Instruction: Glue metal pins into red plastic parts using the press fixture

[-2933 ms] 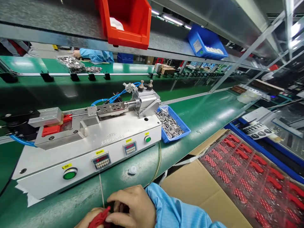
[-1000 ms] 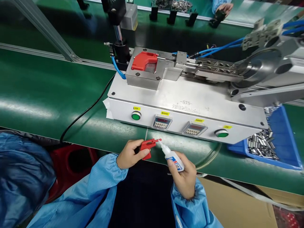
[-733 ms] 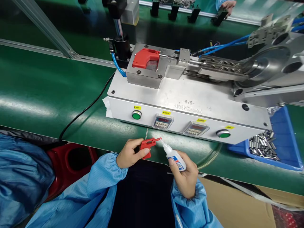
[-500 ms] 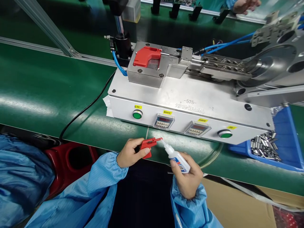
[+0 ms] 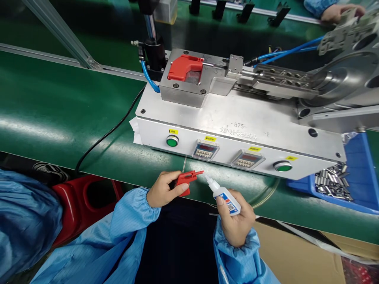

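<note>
A red plastic handle-shaped part (image 5: 187,178) is pinched between the thumb and fingers of my left hand (image 5: 166,190), its narrow tip pointing right. My right hand (image 5: 237,221) is closed around a small white glue bottle (image 5: 226,200) with a blue and red label. The bottle's thin nozzle is tilted up to the left, close to the red part's tip; whether they touch I cannot tell. Behind my hands, a similar red part (image 5: 181,68) sits in the metal fixture block (image 5: 183,96) of the machine, with a metal rod at its right end.
The machine's white base (image 5: 189,118) carries green buttons and small displays. A blue bin (image 5: 363,169) of metal cylinders stands at the right. A red stool (image 5: 71,213) is at lower left beside a blue-clad person (image 5: 26,221). Another person's hand (image 5: 334,14) shows at top right.
The view has shifted slightly. Both my hands keep their holds, and the bottle has turned a little so more of its label shows. The other person's hand has moved right.
</note>
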Action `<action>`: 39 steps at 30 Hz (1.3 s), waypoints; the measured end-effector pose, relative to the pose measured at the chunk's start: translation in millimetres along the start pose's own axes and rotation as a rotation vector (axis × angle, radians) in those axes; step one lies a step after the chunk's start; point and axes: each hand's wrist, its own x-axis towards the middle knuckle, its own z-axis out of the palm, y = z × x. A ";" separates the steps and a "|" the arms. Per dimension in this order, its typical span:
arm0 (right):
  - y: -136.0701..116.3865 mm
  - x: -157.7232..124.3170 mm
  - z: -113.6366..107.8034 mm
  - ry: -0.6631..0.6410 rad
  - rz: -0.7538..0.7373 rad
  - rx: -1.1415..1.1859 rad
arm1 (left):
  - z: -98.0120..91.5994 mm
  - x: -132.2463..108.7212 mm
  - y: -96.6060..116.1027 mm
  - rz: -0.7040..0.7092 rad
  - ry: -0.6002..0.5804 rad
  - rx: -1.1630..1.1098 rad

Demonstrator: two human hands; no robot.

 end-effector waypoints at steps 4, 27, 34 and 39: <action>0.0 -0.1 -0.8 0.002 0.000 -0.011 | -0.4 0.1 -0.4 0.006 0.001 -0.004; -2.3 -0.1 0.2 -0.002 0.000 0.023 | -0.4 -1.4 -0.9 -0.036 -0.004 0.026; -1.0 -1.2 0.5 -0.008 0.030 0.007 | -0.4 -1.1 -0.3 -0.037 -0.007 0.017; 2.9 -4.6 0.8 -0.034 0.082 0.067 | 0.1 -1.8 -2.6 -0.040 -0.008 0.018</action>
